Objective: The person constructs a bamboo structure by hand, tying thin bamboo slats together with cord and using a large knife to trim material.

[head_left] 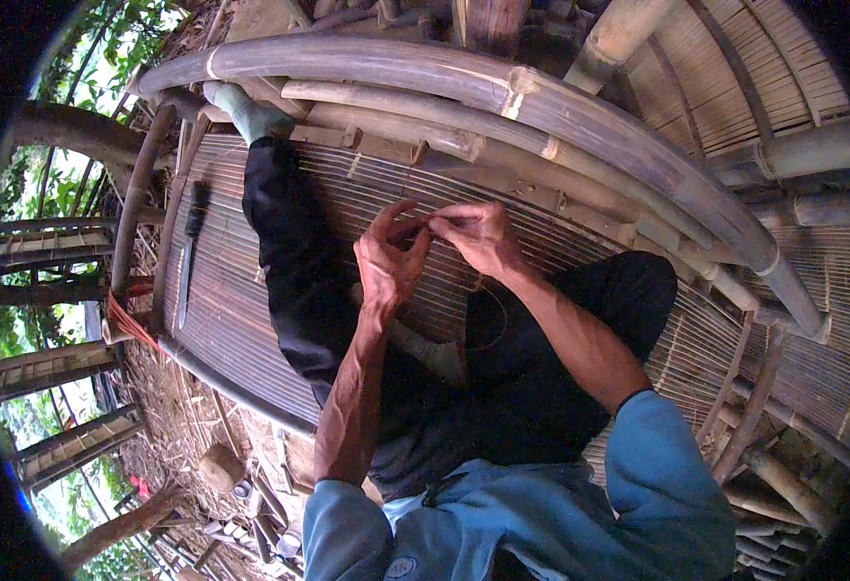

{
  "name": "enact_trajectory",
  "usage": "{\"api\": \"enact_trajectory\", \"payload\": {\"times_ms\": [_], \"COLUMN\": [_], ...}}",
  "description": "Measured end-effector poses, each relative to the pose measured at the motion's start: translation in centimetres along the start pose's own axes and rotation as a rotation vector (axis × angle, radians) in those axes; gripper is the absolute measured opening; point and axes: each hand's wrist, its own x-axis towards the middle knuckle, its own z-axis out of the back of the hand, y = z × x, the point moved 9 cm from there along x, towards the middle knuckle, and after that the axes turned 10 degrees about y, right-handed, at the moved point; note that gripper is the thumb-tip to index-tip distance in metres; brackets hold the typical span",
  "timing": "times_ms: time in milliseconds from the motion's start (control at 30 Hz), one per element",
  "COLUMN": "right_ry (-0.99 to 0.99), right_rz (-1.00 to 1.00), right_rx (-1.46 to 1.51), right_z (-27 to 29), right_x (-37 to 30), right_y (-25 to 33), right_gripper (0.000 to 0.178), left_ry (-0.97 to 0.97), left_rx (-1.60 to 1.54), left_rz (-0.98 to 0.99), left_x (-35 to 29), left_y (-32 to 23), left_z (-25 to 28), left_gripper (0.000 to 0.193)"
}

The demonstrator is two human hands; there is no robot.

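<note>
Two bare hands in the head view, held up close together over a slatted bench (pixel 222 281), almost touching at the fingertips. The right hand (pixel 473 234) has thumb and forefinger pinched together on what looks like a super thin strand (pixel 506 316). The left hand (pixel 391 257) is curled with a narrow gap between thumb and forefinger; can't tell if those fingers are gripping the strand or just steadying it.

Strand-wise: hair-thin, brownish, smooth curve, bendy enough to loop. The bit at the fingertips is mostly hidden, but seems to run roughly left to right from one hand to the other. Below the right hand, a slim arc hangs in front of the black trousers (pixel 294 252), bulging to the right, so there's no single straight axis. Too fine to say where the ends point, or whether arc and fingertip bit are all one piece.

Also around: a knife (pixel 185 281) flat on the bench off to the left, dark handle up top, blade aimed down the picture. Fat bamboo rail (pixel 367 60) beyond the hands, reddish cord (pixel 130 321) at the bench's left edge.
</note>
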Motion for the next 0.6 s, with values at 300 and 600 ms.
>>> {"api": "enact_trajectory", "payload": {"times_ms": [300,600], "right_ry": [-0.143,0.063], "right_rz": [0.221,0.338], "right_rx": [0.060,-0.061], "right_z": [0.4,-2.0], "right_x": [-0.4,-1.2], "right_y": [1.7,5.9], "right_gripper": [0.010,0.014], "left_ry": [-0.077,0.168], "left_rx": [-0.574,-0.920], "left_rz": [0.230,0.406], "left_x": [-0.5,-1.6], "left_y": [2.9,6.7], "left_z": [-0.3,-2.6], "left_gripper": [0.036,0.027]}}
